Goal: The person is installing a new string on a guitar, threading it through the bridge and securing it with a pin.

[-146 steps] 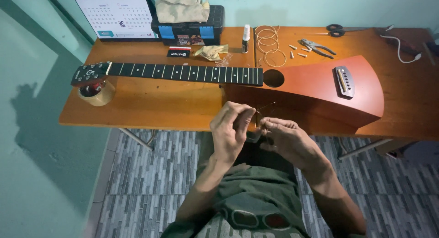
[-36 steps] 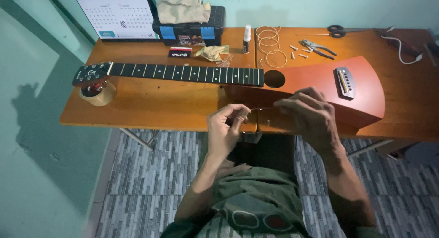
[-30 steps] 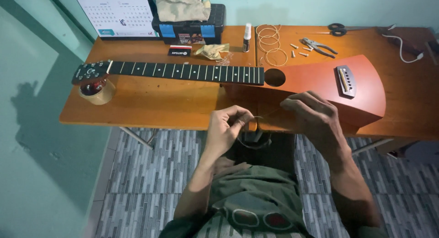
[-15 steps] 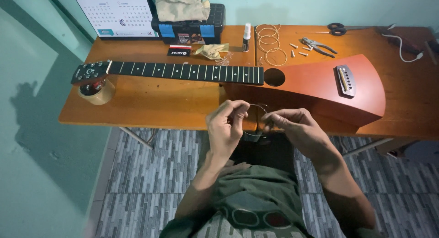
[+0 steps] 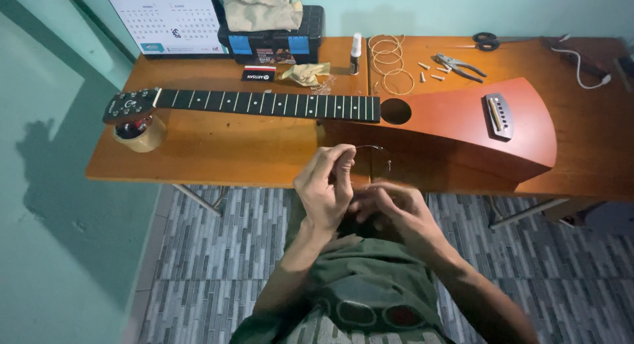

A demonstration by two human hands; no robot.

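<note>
Guitar string (image 5: pixel 378 152) loops between both hands (image 5: pixel 360 195) — left fingertips (image 5: pixel 345 157) pinch it.

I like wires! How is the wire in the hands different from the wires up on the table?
The held string is one loose loop, pinched by the left hand with the right hand below; the coiled strings are several neat rings. The held string hangs off the table; the coiled strings lie flat on the table. Both are thin wire.

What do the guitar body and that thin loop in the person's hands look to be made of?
Guitar body: seemingly wood, smooth reddish-brown finish with a soft sheen. The thin loop, pinched by the left hand above the right hand: probably metal wire, fine and springy.
</note>
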